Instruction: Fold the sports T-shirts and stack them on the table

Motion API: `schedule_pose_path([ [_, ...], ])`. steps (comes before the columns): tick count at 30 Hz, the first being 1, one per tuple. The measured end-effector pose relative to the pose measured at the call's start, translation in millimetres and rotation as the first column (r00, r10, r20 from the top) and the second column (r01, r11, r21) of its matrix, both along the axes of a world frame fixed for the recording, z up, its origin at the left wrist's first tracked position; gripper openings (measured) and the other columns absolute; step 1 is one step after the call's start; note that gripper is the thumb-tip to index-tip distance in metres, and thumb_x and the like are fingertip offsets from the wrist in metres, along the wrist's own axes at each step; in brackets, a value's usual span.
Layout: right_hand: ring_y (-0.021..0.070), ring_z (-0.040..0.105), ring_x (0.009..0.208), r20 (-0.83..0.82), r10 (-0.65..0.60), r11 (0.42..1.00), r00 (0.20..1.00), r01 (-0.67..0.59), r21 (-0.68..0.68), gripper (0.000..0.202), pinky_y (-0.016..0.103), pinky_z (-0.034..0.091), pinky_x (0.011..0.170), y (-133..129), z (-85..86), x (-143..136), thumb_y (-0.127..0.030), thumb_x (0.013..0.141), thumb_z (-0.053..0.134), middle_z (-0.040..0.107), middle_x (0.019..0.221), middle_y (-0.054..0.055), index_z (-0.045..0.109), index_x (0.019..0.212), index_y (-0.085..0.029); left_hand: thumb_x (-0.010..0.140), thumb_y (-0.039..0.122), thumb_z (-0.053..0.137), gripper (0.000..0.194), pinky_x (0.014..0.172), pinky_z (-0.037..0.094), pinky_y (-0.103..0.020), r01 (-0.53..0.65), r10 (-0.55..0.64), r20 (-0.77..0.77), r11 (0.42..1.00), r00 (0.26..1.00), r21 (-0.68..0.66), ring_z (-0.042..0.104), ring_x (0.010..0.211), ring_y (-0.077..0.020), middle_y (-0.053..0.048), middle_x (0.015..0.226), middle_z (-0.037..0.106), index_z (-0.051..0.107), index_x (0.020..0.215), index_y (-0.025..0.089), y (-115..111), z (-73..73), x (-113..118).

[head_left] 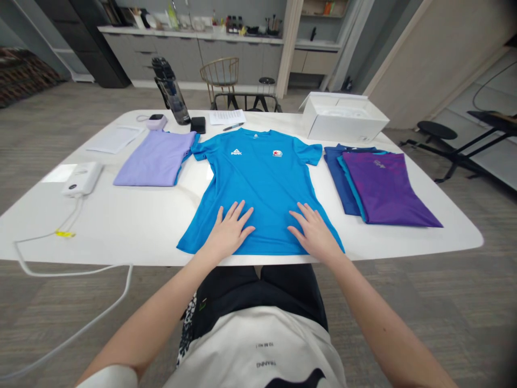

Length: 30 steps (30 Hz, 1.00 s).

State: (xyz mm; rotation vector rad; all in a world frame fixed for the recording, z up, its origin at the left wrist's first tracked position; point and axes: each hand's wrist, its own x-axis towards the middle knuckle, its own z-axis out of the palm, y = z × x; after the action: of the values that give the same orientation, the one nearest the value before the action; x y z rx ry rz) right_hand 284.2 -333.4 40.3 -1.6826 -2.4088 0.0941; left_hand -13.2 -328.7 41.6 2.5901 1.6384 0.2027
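Your left hand (228, 233) and right hand (315, 233) rest palm-down on the blue shirt (262, 175), fingers spread, gripping nothing; it lies flat on the desk (137, 226), beneath and beyond them. Left of your left hand sits a lilac garment (155, 159); right of your right, a purple garment (388, 188).

T-shirt (262, 186): shows solid bright blue; bears a white logo (236, 152) and a red-and-white emblem (277, 153).
Folded garment, left (153, 159): shows plain lavender, with blue along the edge.
Top folded garment, right pile (390, 191): shows deep purple, faintly mottled; carries pale print.
Lowest garment, right pile (341, 186): shows navy blue.
Table (133, 221): shows white.
Box (343, 128): shows plain white.
Cable (60, 275): shows white, with a yellow tag (64, 234).
Trousers (291, 293): show black, with a black-and-white speckled panel (188, 328).
Floor (424, 296): shows grey-brown streaks.
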Motion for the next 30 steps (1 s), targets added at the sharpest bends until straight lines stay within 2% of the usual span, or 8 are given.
schedule_pose_path([
  [5,0.0313,0.016,0.156,-0.044,-0.01,0.996,0.999,0.006,-0.092,0.06,0.057,0.022,0.122,82.4,5.0,-31.8,-0.055,0.105,0.028,0.021,0.169,0.005,0.037,0.158,-0.028,0.104,0.059,0.025,0.065,0.122,0.023,-0.06,-0.073,0.074,0.044,0.997,0.996,-0.016,0.018,0.156,-0.0322,-0.008,0.169,0.02,0.03,0.161,0.029,82.1,-0.3,-4.5],
  [9,0.0343,0.015,0.155,-0.016,-0.125,0.981,0.992,0.121,-0.151,0.063,0.063,0.023,0.119,131.7,-2.8,-26.5,-0.059,0.105,0.021,0.015,0.171,0.004,0.025,0.162,-0.033,0.104,0.058,0.024,0.067,0.122,0.024,-0.053,-0.249,0.251,0.021,0.966,0.968,-0.067,0.021,0.155,-0.0319,-0.011,0.169,0.021,0.028,0.162,0.024,133.9,-11.3,-20.3],
  [13,0.0369,0.021,0.153,0.114,-0.309,0.932,0.944,0.324,-0.162,0.068,0.059,0.022,0.12,153.9,-20.6,3.4,-0.061,0.104,0.02,0.02,0.169,0.011,0.021,0.164,-0.027,0.102,0.06,0.024,0.072,0.123,0.023,-0.049,-0.378,0.377,-0.032,0.925,0.926,-0.027,0.024,0.154,-0.0315,-0.015,0.167,0.026,0.03,0.161,0.019,141.7,-25.0,-40.8],
  [17,0.0386,0.029,0.15,0.144,-0.392,0.91,0.909,0.406,-0.081,0.075,0.056,0.027,0.118,160.3,-28.0,23.2,-0.062,0.103,0.024,0.03,0.164,0.02,0.024,0.163,-0.018,0.099,0.068,0.025,0.078,0.12,0.024,-0.056,-0.436,0.435,-0.07,0.9,0.898,0.009,0.032,0.15,-0.0364,-0.018,0.164,0.031,0.029,0.161,0.021,132.5,-27.8,-53.7],
  [19,0.0384,0.032,0.147,0.121,-0.388,0.92,0.914,0.392,-0.011,0.073,0.057,0.027,0.117,167.1,-26.5,21.1,-0.061,0.103,0.027,0.037,0.16,0.022,0.034,0.159,-0.015,0.099,0.068,0.027,0.078,0.119,0.024,-0.06,-0.437,0.439,-0.068,0.898,0.896,0.04,0.034,0.149,-0.0384,-0.019,0.164,0.032,0.03,0.161,0.021,137.6,-24.5,-54.4],
  [22,0.035,0.031,0.148,0.066,-0.301,0.953,0.951,0.298,0.055,0.066,0.055,0.024,0.119,189.7,-21.9,6.2,-0.057,0.104,0.031,0.04,0.158,0.02,0.043,0.153,-0.014,0.1,0.063,0.029,0.076,0.12,0.023,-0.061,-0.398,0.404,-0.029,0.909,0.914,0.121,0.029,0.151,-0.0383,-0.021,0.165,0.028,0.032,0.16,0.015,164.4,-17.2,-47.8],
  [26,0.0326,0.024,0.152,0.003,-0.186,0.982,0.983,0.186,-0.025,0.062,0.054,0.023,0.121,238.0,-18.3,-19.9,-0.055,0.104,0.033,0.031,0.165,0.014,0.043,0.153,-0.018,0.101,0.057,0.031,0.073,0.12,0.026,-0.056,-0.414,0.415,0.009,0.905,0.91,0.101,0.027,0.152,-0.038,-0.022,0.165,0.026,0.033,0.158,0.011,223.0,-10.1,-33.0],
  [30,0.0323,0.022,0.153,-0.038,-0.202,0.978,0.979,0.199,-0.059,0.062,0.056,0.021,0.121,289.8,-17.1,-37.8,-0.055,0.105,0.03,0.027,0.167,0.013,0.041,0.154,-0.02,0.102,0.053,0.029,0.069,0.121,0.021,-0.059,-0.442,0.442,0.008,0.896,0.897,0.027,0.026,0.152,-0.0373,-0.022,0.164,0.029,0.037,0.157,0.012,282.9,-8.1,-25.5],
])
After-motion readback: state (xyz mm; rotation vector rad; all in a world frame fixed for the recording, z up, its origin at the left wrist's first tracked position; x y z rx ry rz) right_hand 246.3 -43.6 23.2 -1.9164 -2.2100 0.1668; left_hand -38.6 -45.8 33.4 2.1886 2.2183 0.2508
